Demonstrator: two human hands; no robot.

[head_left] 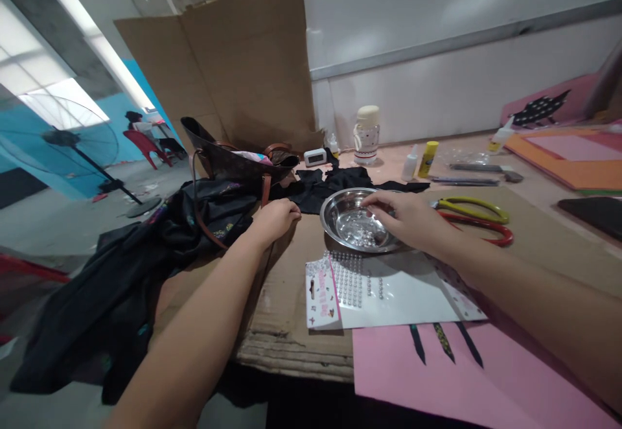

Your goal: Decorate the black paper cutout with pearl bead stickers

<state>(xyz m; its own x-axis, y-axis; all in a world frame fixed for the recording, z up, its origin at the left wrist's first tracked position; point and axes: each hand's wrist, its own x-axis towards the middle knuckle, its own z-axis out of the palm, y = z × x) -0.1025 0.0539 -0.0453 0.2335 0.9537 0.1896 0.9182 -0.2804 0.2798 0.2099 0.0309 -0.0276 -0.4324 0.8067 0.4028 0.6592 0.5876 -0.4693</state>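
My right hand [401, 215] reaches over the right side of a shiny metal bowl [335, 231]. Its fingers are apart, with the fingertips above the inside of the bowl, and I see nothing held in them. Small clear or silvery beads [367, 240] lie at the bottom of the bowl. Just in front is a sheet of stick-on gems [350, 280] with a printed header card, part of its rows bare. My left hand [278, 221] rests on the cardboard left of the bowl, fingers curled in, close to a bag strap; nothing shows in it.
Scissors [473, 212] with yellow and red handles lie at right. Pink paper [389, 364] with dark pointed strips is at the front. Black cloth [335, 183], a brown handbag [233, 163], a glue stick [427, 159], a small bottle [410, 163] and a jug [367, 134] stand behind.
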